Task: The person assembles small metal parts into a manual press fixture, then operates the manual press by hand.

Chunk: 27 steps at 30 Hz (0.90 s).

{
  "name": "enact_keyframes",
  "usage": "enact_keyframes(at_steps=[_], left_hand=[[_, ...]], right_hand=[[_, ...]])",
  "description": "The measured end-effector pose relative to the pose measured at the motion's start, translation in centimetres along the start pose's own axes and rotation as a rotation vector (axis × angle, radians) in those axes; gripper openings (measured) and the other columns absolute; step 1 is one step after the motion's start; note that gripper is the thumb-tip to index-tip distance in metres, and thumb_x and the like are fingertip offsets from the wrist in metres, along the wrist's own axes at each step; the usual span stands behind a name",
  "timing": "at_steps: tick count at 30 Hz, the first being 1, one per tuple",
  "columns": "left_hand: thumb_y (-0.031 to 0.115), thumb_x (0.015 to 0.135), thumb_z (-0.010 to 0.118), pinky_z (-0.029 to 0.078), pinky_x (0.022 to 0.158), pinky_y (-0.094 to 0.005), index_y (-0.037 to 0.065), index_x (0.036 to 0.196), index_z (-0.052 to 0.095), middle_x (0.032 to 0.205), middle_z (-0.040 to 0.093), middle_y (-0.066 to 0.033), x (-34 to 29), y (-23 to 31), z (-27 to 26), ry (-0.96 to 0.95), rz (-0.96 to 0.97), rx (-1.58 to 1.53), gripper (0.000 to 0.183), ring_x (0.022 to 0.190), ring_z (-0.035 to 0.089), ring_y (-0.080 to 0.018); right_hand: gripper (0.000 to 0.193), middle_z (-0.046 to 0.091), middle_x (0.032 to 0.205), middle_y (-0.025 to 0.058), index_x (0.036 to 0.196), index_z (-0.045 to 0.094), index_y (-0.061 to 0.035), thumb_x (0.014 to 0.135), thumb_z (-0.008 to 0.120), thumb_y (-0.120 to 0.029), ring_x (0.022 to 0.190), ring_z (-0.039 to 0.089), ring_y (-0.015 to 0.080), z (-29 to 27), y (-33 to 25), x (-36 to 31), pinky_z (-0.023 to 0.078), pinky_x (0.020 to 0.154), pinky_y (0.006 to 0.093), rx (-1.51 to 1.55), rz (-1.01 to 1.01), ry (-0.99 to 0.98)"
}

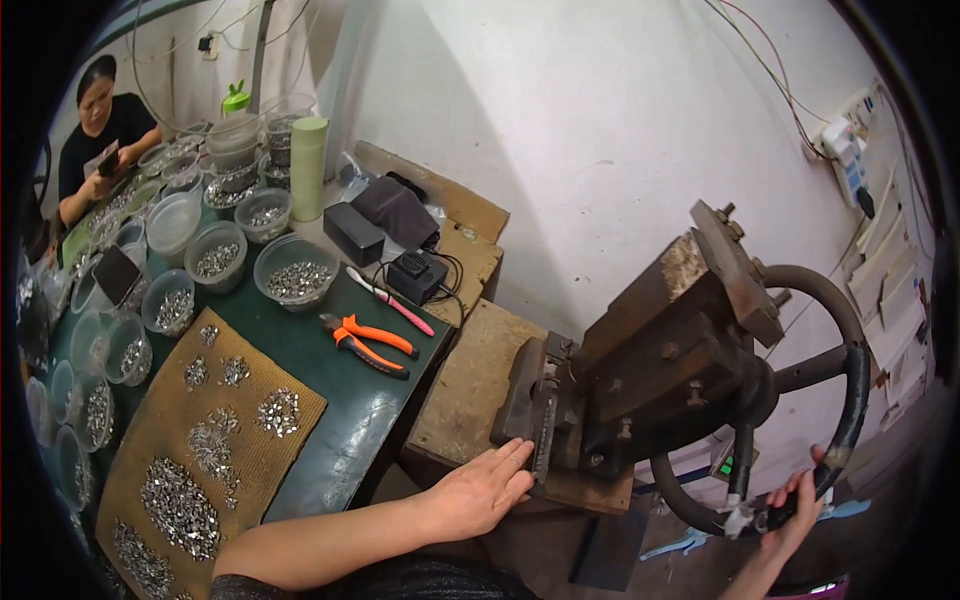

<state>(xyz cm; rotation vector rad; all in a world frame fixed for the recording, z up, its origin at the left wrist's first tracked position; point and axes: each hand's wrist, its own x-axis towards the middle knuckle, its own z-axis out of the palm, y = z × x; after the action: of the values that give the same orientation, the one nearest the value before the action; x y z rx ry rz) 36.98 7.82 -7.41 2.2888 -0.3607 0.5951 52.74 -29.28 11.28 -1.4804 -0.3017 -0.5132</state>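
My left hand (478,492) reaches to the base of a dark hand-wheel press (660,390), its fingers closed together at the near end of a narrow metal strip (543,440) in the die. The fingertips partly hide what they hold there. My right hand (795,508) grips the low right part of the press's curved handwheel (855,400), which is wrapped with tape. Left of the press, on the green table (345,440), lie orange-and-black pliers (370,345) and a pink-and-white brush-like tool (392,302).
A brown mat (262,470) carries several piles of small shiny metal pieces (180,507). Plastic tubs (295,272) of similar pieces crowd the left side. Behind the pliers sit a black adapter (415,275) and a green cylinder (309,170). Another person (105,140) sits far left, holding a phone.
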Motion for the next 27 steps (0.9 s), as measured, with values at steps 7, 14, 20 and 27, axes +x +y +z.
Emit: enact_keyframes(at_steps=[7,14,20,27], left_hand=[[0.024,0.103,0.056,0.040,0.116,-0.0495,-0.002,0.112,0.055,0.146,0.050,-0.0306,2.9,-6.2,0.5,0.003,-0.009,-0.048,0.027,0.140,0.045,-0.0455],[0.019,0.097,0.067,0.042,0.115,-0.0485,-0.001,0.111,0.056,0.145,0.051,-0.0286,6.0,-9.3,2.0,0.066,0.016,-0.003,0.027,0.141,0.046,-0.0429],[0.024,0.096,0.071,0.041,0.116,-0.0468,-0.001,0.118,0.056,0.147,0.051,-0.0252,6.0,-9.5,2.4,0.059,-0.031,-0.112,0.037,0.143,0.044,-0.0412],[0.045,0.088,0.076,0.039,0.117,-0.0450,0.000,0.146,0.047,0.152,0.050,-0.0212,5.3,-10.1,3.6,0.092,-0.154,-0.094,0.079,0.143,0.043,-0.0399]], right_hand=[[0.049,0.047,0.075,0.0016,0.148,0.042,0.0011,0.107,0.055,-0.023,0.046,0.044,0.0088,2.2,-0.9,4.3,0.042,0.041,0.0246,0.051,0.037,-0.117],[0.049,0.047,0.074,0.0002,0.147,0.042,-0.0001,0.108,0.054,-0.027,0.047,0.045,0.0067,2.4,0.9,4.7,0.042,0.042,0.0230,0.014,-0.010,-0.133],[0.043,0.048,0.079,0.0016,0.143,0.045,-0.0012,0.107,0.054,-0.023,0.060,0.046,0.0090,3.1,5.8,-1.6,0.043,0.057,0.0261,-0.093,-0.214,0.145],[0.045,0.051,0.081,0.0028,0.140,0.046,0.0029,0.099,0.062,-0.002,0.064,0.048,0.0095,4.0,8.3,-4.6,0.045,0.065,0.0274,-0.082,-0.266,0.263]])
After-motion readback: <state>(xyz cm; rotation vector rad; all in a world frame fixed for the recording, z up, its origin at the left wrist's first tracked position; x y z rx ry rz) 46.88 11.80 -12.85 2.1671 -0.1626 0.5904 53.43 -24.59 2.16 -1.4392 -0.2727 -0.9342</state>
